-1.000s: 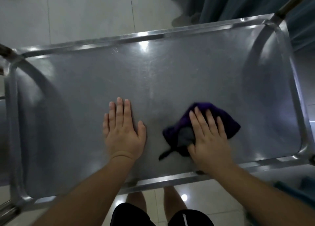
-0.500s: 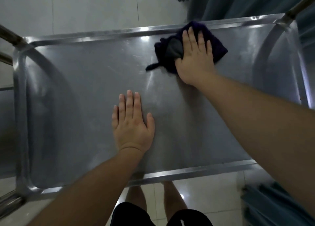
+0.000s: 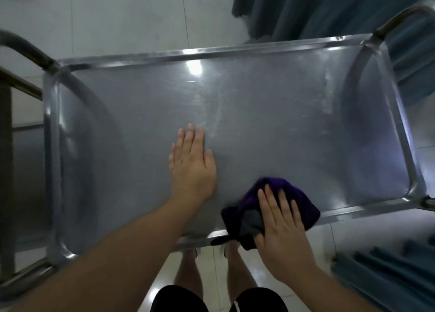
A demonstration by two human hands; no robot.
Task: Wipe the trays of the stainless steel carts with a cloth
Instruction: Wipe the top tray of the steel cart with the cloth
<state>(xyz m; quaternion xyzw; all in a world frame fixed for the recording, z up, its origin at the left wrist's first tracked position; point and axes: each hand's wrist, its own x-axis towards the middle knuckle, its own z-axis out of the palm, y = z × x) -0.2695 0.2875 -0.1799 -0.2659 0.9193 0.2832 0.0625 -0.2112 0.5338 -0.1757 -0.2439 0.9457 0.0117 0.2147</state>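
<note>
The stainless steel cart's top tray (image 3: pixel 270 123) fills the view, shiny and bare, with faint wipe streaks near its middle. My left hand (image 3: pixel 191 163) lies flat on the tray, fingers straight and together. My right hand (image 3: pixel 280 220) presses flat on a dark purple cloth (image 3: pixel 294 194) with a grey patch, at the tray's near rim, right of centre. Part of the cloth hangs over the rim's edge.
The cart's handle bars rise at the far left (image 3: pixel 26 50) and far right (image 3: pixel 397 20). A dark teal curtain (image 3: pixel 317 8) hangs beyond the far rim, and more teal fabric (image 3: pixel 386 271) lies at the lower right. My legs stand on pale floor tiles (image 3: pixel 117 13).
My right hand has slid the cloth from the tray's far rim back to the near rim. My left hand stays flat in the same spot on the tray.
</note>
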